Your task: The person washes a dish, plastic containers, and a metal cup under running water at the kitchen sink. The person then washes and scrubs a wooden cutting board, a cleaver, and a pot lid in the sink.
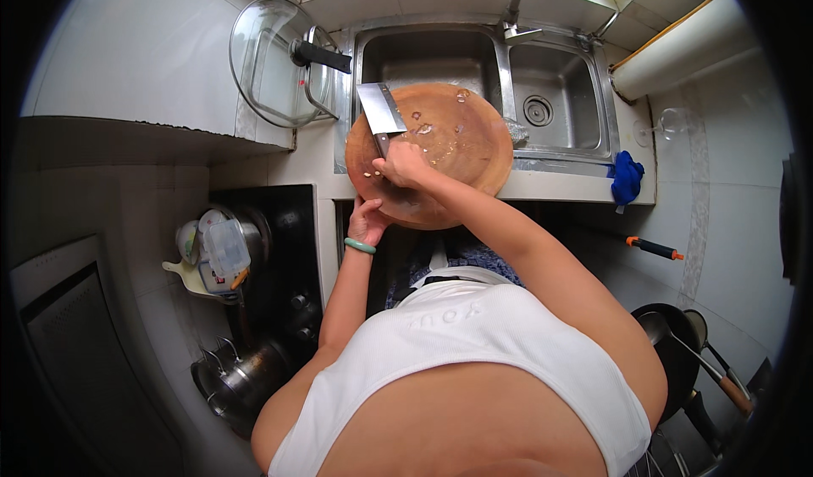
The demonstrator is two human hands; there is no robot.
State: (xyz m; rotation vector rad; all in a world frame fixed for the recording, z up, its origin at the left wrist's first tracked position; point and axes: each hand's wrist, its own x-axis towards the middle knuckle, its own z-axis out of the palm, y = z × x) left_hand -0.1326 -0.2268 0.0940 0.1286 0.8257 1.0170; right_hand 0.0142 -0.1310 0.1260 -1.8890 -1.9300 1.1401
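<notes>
A round wooden chopping board lies partly over the sink, its near edge reaching past the counter. My left hand, with a green bangle at its wrist, grips that near left edge, thumb on top. In my right hand is the dark handle of a cleaver. Its broad steel blade points away from me over the board's far left part. Small pale bits are scattered mid-board, and a few larger pale pieces lie by my right hand. Wet spots show on the wood.
A double steel sink with a faucet lies beyond. A glass lid stands in a rack at left. At right are a blue cloth and a stemmed glass. The black cooktop holds a pot.
</notes>
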